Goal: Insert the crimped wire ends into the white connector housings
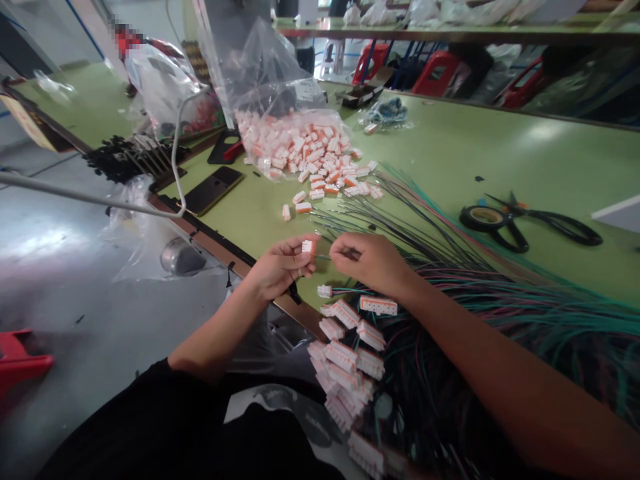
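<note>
Between the fingertips of my left hand [283,267] is a small white and orange connector housing [309,248]. My right hand [367,261] pinches a thin wire [324,257] whose end meets the orange side of that housing; how deep it sits I cannot tell. Just below my hands lies a small white connector [325,291] with wires attached. Several larger wired connectors [343,355] hang in a cluster at the table's near edge. Beyond my hands, loose wires [400,223] fan out with their tips toward a pile of loose housings [320,157].
A clear plastic bag [270,87] spills the housings. On the left are a phone [216,190] and a bent grey metal rod [176,147]. Black scissors [565,220] and a tape roll [483,217] lie right. A thick wire bundle [550,300] covers the near right side.
</note>
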Available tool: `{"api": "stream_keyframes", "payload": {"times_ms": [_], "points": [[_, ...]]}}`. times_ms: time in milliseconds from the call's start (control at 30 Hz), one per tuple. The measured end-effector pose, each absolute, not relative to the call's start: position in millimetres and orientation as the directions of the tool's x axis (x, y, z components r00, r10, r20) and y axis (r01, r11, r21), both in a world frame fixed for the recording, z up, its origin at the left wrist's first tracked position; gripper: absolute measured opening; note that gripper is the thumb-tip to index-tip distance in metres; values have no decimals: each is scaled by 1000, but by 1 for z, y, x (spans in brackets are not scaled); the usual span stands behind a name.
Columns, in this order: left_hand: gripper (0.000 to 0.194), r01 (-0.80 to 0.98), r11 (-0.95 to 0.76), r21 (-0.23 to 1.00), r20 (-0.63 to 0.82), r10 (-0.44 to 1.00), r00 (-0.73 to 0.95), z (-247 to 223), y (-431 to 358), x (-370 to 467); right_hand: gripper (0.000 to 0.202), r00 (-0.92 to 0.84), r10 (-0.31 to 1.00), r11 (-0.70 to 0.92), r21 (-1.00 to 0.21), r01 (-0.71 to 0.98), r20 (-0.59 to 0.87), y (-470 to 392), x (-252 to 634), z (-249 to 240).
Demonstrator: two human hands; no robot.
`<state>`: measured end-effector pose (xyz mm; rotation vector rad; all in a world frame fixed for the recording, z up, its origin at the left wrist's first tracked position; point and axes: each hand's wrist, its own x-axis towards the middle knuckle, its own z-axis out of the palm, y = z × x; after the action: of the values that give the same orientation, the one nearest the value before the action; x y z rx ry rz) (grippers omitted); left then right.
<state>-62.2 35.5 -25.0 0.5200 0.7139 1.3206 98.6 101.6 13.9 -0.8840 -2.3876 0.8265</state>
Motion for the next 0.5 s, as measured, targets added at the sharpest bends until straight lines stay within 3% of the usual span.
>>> {"api": "stream_keyframes", "payload": {"times_ms": [500], "points": [[31,-554,124,823,-158,987,-13,-28,34,-54,9,-714,660,664,-625,410,233,97,96,9]]}}
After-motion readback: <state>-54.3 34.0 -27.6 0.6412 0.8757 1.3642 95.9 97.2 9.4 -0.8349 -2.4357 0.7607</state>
